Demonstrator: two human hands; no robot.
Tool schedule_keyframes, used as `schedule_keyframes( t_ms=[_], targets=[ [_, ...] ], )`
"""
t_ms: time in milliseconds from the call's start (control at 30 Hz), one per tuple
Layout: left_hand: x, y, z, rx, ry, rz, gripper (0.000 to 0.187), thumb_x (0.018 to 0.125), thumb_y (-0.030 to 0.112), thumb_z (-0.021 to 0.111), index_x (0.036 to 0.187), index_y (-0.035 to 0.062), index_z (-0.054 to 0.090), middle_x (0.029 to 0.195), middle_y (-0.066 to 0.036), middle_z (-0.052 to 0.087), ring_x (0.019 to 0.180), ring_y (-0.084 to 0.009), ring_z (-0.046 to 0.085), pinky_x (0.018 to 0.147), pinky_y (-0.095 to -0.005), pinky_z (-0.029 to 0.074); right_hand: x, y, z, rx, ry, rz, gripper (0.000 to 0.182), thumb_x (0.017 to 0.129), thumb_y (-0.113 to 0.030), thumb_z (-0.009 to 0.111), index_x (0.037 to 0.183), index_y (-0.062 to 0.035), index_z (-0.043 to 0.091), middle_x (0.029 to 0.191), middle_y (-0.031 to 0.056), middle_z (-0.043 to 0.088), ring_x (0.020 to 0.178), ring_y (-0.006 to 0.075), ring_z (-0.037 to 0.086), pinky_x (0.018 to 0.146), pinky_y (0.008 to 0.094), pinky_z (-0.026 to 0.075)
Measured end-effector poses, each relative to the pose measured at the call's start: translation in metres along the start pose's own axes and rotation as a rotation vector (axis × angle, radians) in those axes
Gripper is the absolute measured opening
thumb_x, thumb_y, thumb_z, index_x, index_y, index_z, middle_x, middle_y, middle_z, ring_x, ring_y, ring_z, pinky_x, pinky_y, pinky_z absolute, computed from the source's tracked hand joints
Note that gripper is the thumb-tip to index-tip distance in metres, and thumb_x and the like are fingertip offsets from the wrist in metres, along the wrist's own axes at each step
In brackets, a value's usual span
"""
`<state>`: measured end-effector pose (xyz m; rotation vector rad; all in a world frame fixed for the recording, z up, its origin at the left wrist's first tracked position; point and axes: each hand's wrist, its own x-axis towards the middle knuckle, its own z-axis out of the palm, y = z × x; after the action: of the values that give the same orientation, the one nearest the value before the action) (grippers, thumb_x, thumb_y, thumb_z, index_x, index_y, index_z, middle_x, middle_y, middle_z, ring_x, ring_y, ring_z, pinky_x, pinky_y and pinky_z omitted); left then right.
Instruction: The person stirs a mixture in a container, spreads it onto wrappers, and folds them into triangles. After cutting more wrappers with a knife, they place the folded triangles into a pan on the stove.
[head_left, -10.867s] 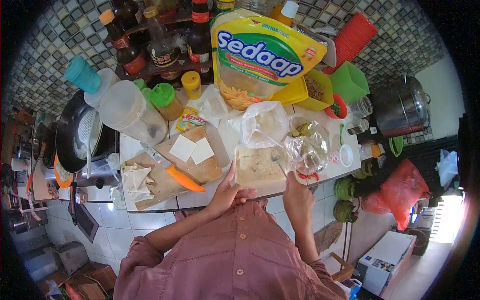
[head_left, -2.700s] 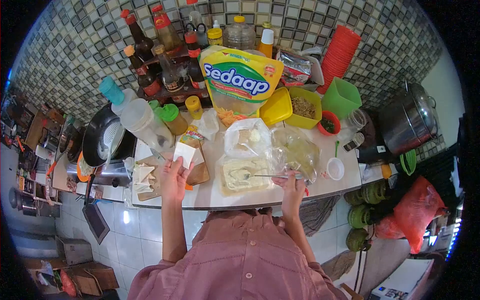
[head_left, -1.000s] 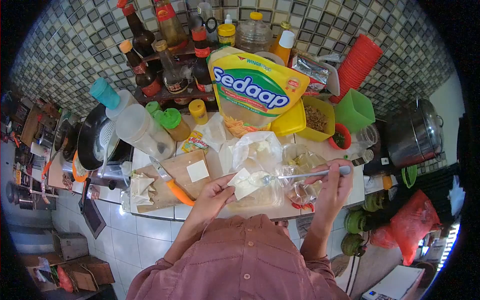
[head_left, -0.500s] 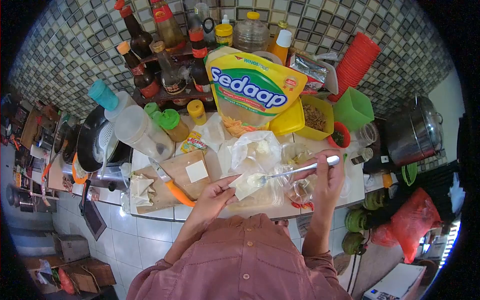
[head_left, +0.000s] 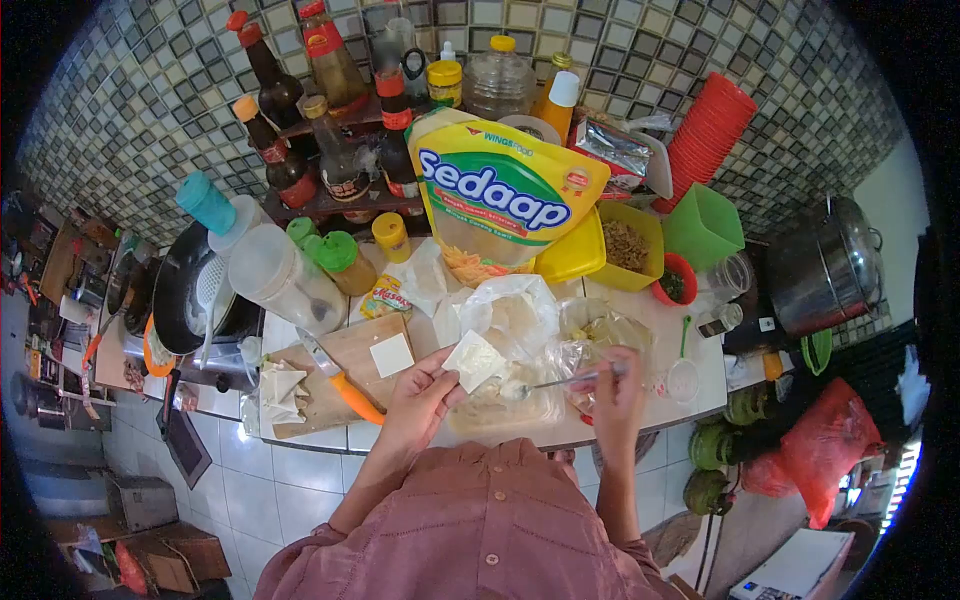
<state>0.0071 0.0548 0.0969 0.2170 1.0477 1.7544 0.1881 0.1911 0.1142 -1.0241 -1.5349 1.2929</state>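
Pinching a pale square wrapper (head_left: 474,361) by its near edge, the left hand (head_left: 415,395) keeps a closed grip on it, thumb on top and fingers beneath, so the sheet tilts up above the front of the bench (head_left: 655,320). Just to its right, the right hand (head_left: 617,385) is clenched around the handle of a metal spoon (head_left: 545,384), whose bowl points left and sits low beside the wrapper's lower corner, over a clear tray of pale filling (head_left: 500,405). Left of the left hand lies a wooden cutting board (head_left: 335,375) carrying one more square wrapper (head_left: 391,355), an orange-handled knife (head_left: 340,382) and a small heap of folded pieces (head_left: 280,388). Behind the wrapper stand crumpled clear plastic bags (head_left: 515,310) and a big yellow Sedaap pouch (head_left: 500,195). A dark wok (head_left: 195,290) sits at far left, sauce bottles (head_left: 330,140) line a shelf on the tiled wall (head_left: 130,110), and a steel pot (head_left: 825,265) rests at right.
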Motion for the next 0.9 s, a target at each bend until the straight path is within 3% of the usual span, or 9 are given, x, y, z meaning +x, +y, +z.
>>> schedule_keyframes(
  t_ms=[67,100,167,267,400,467,567,800,900],
  targets=[
    [-0.001,0.0,0.001,-0.002,-0.008,0.01,0.035,0.089,-0.001,0.045,0.124,-0.0036,0.043,0.099,-0.007,0.06,0.086,-0.0096,0.059,0.073,-0.0211,0.049,-0.006,-0.004,0.003,-0.486,-0.071,-0.099,0.02,0.086,-0.008,0.052,0.103,-0.0004,0.045,0.082,0.0159,0.056,0.067,0.0231,0.057,0.064,0.0309,0.046],
    [-0.001,0.0,0.001,-0.005,-0.016,0.017,0.035,0.089,-0.001,0.045,0.124,-0.0037,0.043,0.098,-0.007,0.06,0.085,-0.0091,0.058,0.072,-0.0207,0.049,-0.009,-0.004,0.007,-0.483,-0.066,-0.1,0.02,0.086,-0.008,0.052,0.103,-0.0004,0.045,0.082,0.0159,0.056,0.067,0.0231,0.057,0.064,0.0309,0.046],
    [-0.003,0.003,0.005,0.011,-0.022,0.011,0.035,0.089,-0.001,0.045,0.124,-0.0037,0.044,0.098,-0.007,0.06,0.085,-0.0088,0.058,0.072,-0.0204,0.049,-0.016,-0.005,0.016,-0.947,0.298,-0.445,0.024,0.081,-0.008,0.058,0.103,-0.0012,0.051,0.108,0.0192,0.046,0.088,0.0271,0.048,0.079,0.0363,0.039],
    [-0.004,0.002,0.007,0.041,-0.05,0.015,0.034,0.089,-0.001,0.046,0.123,-0.0034,0.044,0.098,-0.006,0.06,0.084,-0.0082,0.058,0.071,-0.0199,0.048,-0.027,-0.017,0.023,-0.629,0.141,-0.387,0.023,0.078,-0.01,0.06,0.1,-0.0028,0.056,0.118,0.0167,0.036,0.097,0.0282,0.038,0.086,0.037,0.031],
    [-0.007,0.007,0.016,0.158,-0.068,0.05,0.032,0.089,0.0,0.046,0.121,-0.0025,0.047,0.097,-0.006,0.06,0.083,-0.007,0.057,0.07,-0.0198,0.047,-0.027,-0.017,0.028,-0.452,-0.085,-0.322,0.02,0.079,-0.013,0.062,0.096,-0.0034,0.061,0.108,0.0113,0.042,0.091,0.0218,0.042,0.078,0.0308,0.035],
    [-0.007,0.009,0.019,0.209,-0.055,0.079,0.032,0.089,0.0,0.046,0.121,-0.0024,0.047,0.097,-0.006,0.06,0.083,-0.0063,0.056,0.069,-0.0196,0.046,-0.029,-0.025,0.029,-0.182,-0.353,0.17,0.019,0.079,-0.014,0.064,0.094,-0.0035,0.064,0.099,0.0054,0.045,0.083,0.0123,0.042,0.07,0.0241,0.036],
    [-0.008,0.008,0.013,0.328,-0.043,0.103,0.032,0.089,0.0,0.046,0.121,-0.0022,0.048,0.098,-0.006,0.06,0.083,-0.0056,0.055,0.069,-0.0197,0.046,-0.036,0.013,0.035,0.172,-0.369,0.287,0.018,0.08,-0.014,0.065,0.093,-0.0023,0.065,0.094,0.0013,0.046,0.076,0.0056,0.04,0.062,0.0204,0.034],
    [-0.007,0.003,0.015,0.466,-0.05,0.083,0.033,0.089,0.0,0.045,0.122,-0.0026,0.047,0.098,-0.006,0.059,0.088,-0.008,0.055,0.081,-0.0218,0.047,-0.032,0.004,0.053,0.262,-0.247,0.337,0.015,0.08,-0.01,0.065,0.09,-0.0001,0.066,0.08,0.0001,0.05,0.067,0.0042,0.039,0.057,0.02,0.033],
    [-0.005,0.001,0.017,0.457,-0.034,0.109,0.034,0.088,0.0,0.047,0.122,-0.0027,0.048,0.094,-0.004,0.06,0.083,-0.0068,0.056,0.077,-0.0205,0.047,-0.032,0.011,0.056,0.131,-0.18,0.138,0.012,0.079,-0.007,0.065,0.088,-0.0002,0.066,0.072,-0.0002,0.052,0.058,0.0041,0.04,0.053,0.0189,0.032]
  ],
)
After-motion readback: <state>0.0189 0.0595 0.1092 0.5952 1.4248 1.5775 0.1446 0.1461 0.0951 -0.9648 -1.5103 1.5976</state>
